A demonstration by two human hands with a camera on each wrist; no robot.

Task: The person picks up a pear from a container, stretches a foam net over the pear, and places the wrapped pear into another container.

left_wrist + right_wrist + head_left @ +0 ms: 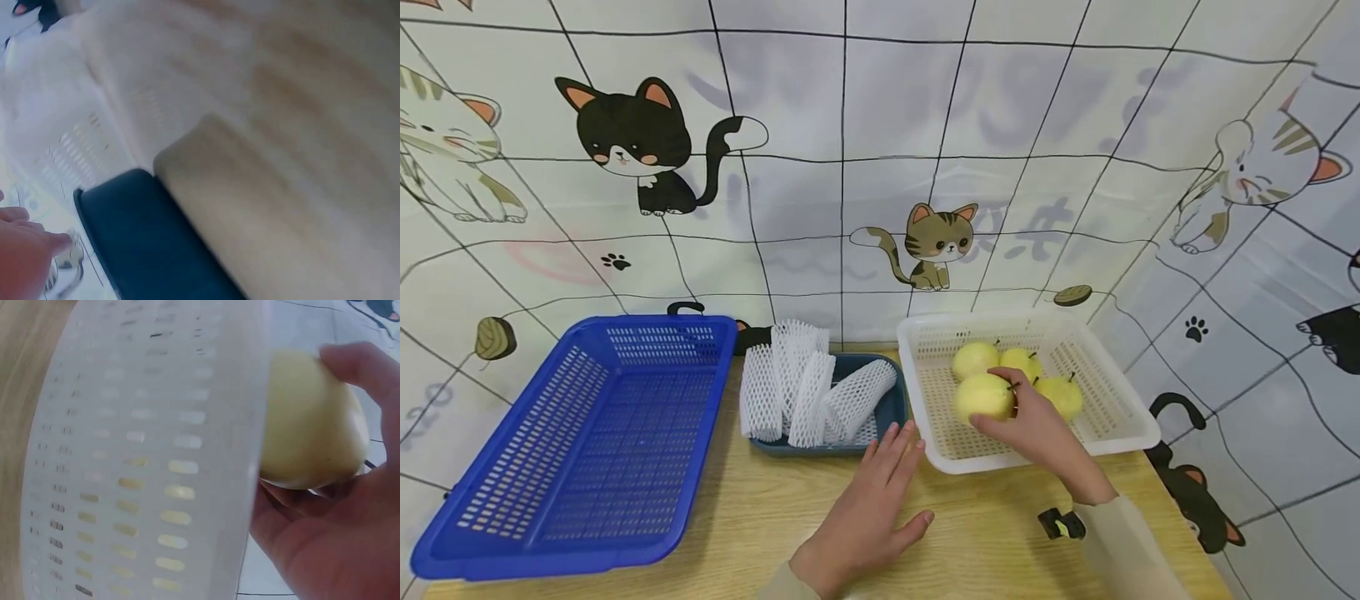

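Observation:
In the head view my right hand (1037, 421) grips a yellow pear (983, 397) at the white basket, thumb on the near side and fingers over the far side. The right wrist view shows the same pear (312, 419) between thumb and fingers, partly hidden by the basket wall (144, 450). Behind and beside it lie more yellow pears (976, 360) in the white basket (1123, 417). My left hand (876, 504), fingers extended and holding nothing, is close to the front of a dark teal tray (891, 408). White foam net sleeves (808, 387) are heaped in that tray.
A large blue basket (602, 450) stands on the left of the wooden table (752, 525). A small black object (1062, 524) lies by my right sleeve (1123, 542). Cat-patterned sheeting (805, 200) rises behind the table and along its right side.

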